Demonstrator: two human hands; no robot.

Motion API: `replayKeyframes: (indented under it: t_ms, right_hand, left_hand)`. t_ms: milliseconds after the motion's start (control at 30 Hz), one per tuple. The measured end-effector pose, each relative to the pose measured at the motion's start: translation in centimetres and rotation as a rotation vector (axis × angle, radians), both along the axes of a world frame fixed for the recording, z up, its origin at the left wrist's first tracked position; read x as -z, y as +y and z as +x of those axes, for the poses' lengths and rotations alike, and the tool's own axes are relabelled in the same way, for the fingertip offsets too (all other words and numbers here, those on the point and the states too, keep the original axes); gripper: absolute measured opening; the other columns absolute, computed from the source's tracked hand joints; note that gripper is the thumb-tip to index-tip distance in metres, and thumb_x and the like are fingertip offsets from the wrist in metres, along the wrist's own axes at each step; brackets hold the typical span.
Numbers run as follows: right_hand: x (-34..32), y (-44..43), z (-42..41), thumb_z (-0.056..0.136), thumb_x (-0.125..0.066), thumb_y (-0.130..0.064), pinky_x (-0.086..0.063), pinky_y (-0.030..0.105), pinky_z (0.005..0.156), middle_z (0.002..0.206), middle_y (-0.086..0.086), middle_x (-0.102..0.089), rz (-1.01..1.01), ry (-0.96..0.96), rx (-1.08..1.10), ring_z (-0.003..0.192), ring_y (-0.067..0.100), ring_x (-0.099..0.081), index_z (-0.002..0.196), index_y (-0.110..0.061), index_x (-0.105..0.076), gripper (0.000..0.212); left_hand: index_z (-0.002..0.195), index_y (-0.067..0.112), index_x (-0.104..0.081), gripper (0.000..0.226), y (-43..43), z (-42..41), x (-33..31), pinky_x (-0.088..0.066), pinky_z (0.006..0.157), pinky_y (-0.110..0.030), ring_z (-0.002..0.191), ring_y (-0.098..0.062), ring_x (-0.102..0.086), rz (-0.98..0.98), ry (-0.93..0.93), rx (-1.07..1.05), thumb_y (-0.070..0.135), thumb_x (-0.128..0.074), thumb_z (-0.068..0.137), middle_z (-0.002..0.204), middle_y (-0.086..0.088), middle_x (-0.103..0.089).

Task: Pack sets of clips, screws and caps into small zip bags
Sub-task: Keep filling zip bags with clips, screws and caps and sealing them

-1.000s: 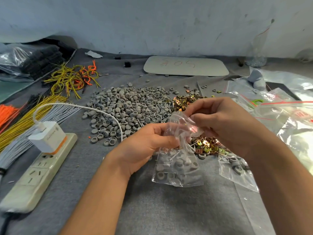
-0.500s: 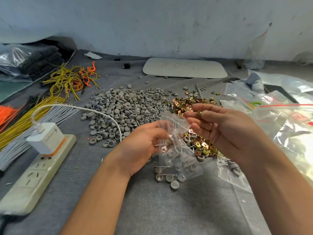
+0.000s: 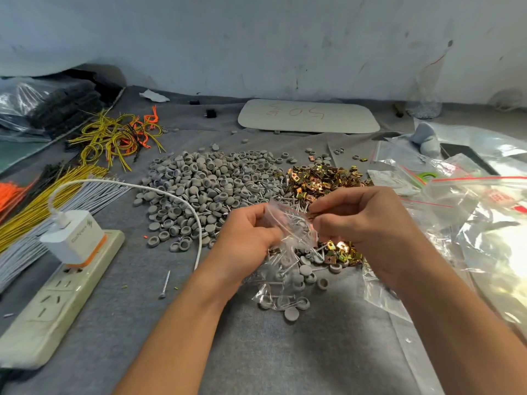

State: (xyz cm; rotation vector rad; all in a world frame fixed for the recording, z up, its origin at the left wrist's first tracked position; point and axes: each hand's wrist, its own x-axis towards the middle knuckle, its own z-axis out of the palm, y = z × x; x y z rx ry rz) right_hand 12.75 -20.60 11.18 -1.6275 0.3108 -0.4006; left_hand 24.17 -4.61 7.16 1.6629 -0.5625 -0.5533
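Note:
My left hand [image 3: 248,240] grips the upper edge of a small clear zip bag [image 3: 288,223] at the table's middle. My right hand [image 3: 368,223] pinches the bag's other side at its mouth. Several grey caps [image 3: 291,297] and thin screws lie loose on the grey cloth just below the bag. A big heap of grey caps [image 3: 205,189] spreads behind my left hand. Gold metal clips [image 3: 319,181] are piled behind my right hand, and more clips [image 3: 339,252] lie under it. Screws [image 3: 273,192] lie between the two heaps.
A white power strip [image 3: 57,295] with a charger [image 3: 74,235] and its cable lies at the left. Yellow, grey and orange wire bundles [image 3: 37,201] sit far left. Clear zip bags [image 3: 470,212] cover the right side. A single screw [image 3: 164,283] lies near the strip.
The bag hung filled with caps a second ago. It has since tipped and caps and screws spilled onto the cloth. My right hand opened, then returned to pinch the bag's mouth.

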Motion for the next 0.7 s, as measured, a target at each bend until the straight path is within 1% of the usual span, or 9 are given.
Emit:
replayKeyframes:
  t_ms: [67,133,200,267,400,467,533,633,700]
  right_hand:
    - [0.4,0.3,-0.1,0.073,-0.081,0.014,-0.06,0.03,0.061,0.076,0.014,-0.077,-0.073,0.012,0.018,0.06,0.023,-0.069,0.083,-0.012,-0.083,0.029]
    - [0.6,0.5,-0.2,0.072,-0.082,0.014,-0.059,0.028,0.06,0.074,0.013,-0.077,-0.084,0.028,0.032,0.058,0.022,-0.069,0.084,-0.014,-0.083,0.03]
    - [0.7,0.5,-0.2,0.072,-0.084,0.013,-0.057,0.026,0.058,0.073,0.013,-0.077,-0.074,0.04,0.04,0.056,0.022,-0.07,0.083,-0.014,-0.082,0.029]
    - [0.8,0.7,-0.1,0.071,-0.085,0.011,-0.055,0.024,0.056,0.072,0.012,-0.077,-0.067,0.042,0.044,0.055,0.021,-0.07,0.082,-0.014,-0.082,0.027]
    - [0.8,1.1,0.0,0.072,-0.089,0.0,-0.054,0.025,0.056,0.068,0.008,-0.076,-0.118,0.044,0.064,0.055,0.023,-0.071,0.08,-0.022,-0.083,0.024]
    - [1.1,1.2,0.3,0.072,-0.091,-0.011,-0.052,0.032,0.056,0.065,0.008,-0.075,-0.139,0.05,0.094,0.055,0.026,-0.068,0.077,-0.024,-0.083,0.016]
    - [1.3,1.2,0.5,0.074,-0.092,-0.019,-0.046,0.038,0.055,0.062,0.01,-0.073,-0.15,0.056,0.107,0.054,0.03,-0.061,0.076,-0.023,-0.082,0.01]
    - [1.4,1.2,0.5,0.075,-0.09,-0.017,-0.047,0.03,0.05,0.065,0.011,-0.074,-0.066,0.028,0.094,0.053,0.023,-0.064,0.077,-0.017,-0.082,0.008]
    - [1.5,1.2,0.6,0.076,-0.089,-0.016,-0.046,0.022,0.048,0.067,0.012,-0.074,0.01,0.011,0.08,0.052,0.019,-0.065,0.077,-0.014,-0.082,0.007]
  left_hand:
    - [0.079,0.023,-0.075,0.037,0.1,-0.1,-0.2,-0.055,0.065,-0.021,0.076,-0.011,-0.068,-0.028,0.005,-0.001,-0.012,-0.066,0.086,0.081,-0.001,-0.074]
    - [0.097,0.021,-0.073,0.041,0.1,-0.2,-0.4,-0.054,0.057,-0.021,0.075,-0.011,-0.072,-0.056,0.042,0.008,-0.016,-0.061,0.086,0.088,-0.002,-0.078]
    - [0.118,0.027,-0.065,0.059,0.2,-0.2,-0.5,-0.053,0.054,-0.025,0.076,-0.015,-0.073,-0.073,0.077,0.032,-0.019,-0.052,0.082,0.099,-0.003,-0.079]
    - [0.125,0.036,-0.062,0.071,0.2,-0.3,-0.7,-0.052,0.061,-0.027,0.088,-0.019,-0.074,-0.094,0.072,0.062,-0.017,-0.05,0.079,0.108,0.003,-0.076]
    - [0.106,0.029,-0.076,0.059,0.0,-0.8,-1.1,-0.056,0.07,-0.028,0.088,-0.019,-0.065,-0.133,0.04,0.105,-0.016,-0.048,0.082,0.114,-0.002,-0.074]
    - [0.093,0.024,-0.079,0.047,-0.1,-1.1,-1.0,-0.061,0.073,-0.039,0.085,-0.025,-0.064,-0.122,0.052,0.067,-0.011,-0.048,0.087,0.105,-0.008,-0.076]
    - [0.085,0.021,-0.078,0.039,-0.3,-1.3,-1.0,-0.059,0.067,-0.033,0.078,-0.018,-0.067,-0.125,0.079,0.005,-0.003,-0.048,0.093,0.088,-0.005,-0.075]
    - [0.083,0.024,-0.077,0.024,-0.5,-1.1,-0.7,-0.051,0.072,-0.025,0.077,-0.01,-0.064,-0.111,-0.056,-0.058,0.017,-0.058,0.096,0.082,-0.007,-0.07]
    - [0.086,0.025,-0.077,0.005,-0.5,-1.1,-0.6,-0.048,0.065,-0.023,0.067,-0.006,-0.057,-0.149,-0.136,-0.049,0.024,-0.074,0.083,0.076,-0.001,-0.069]
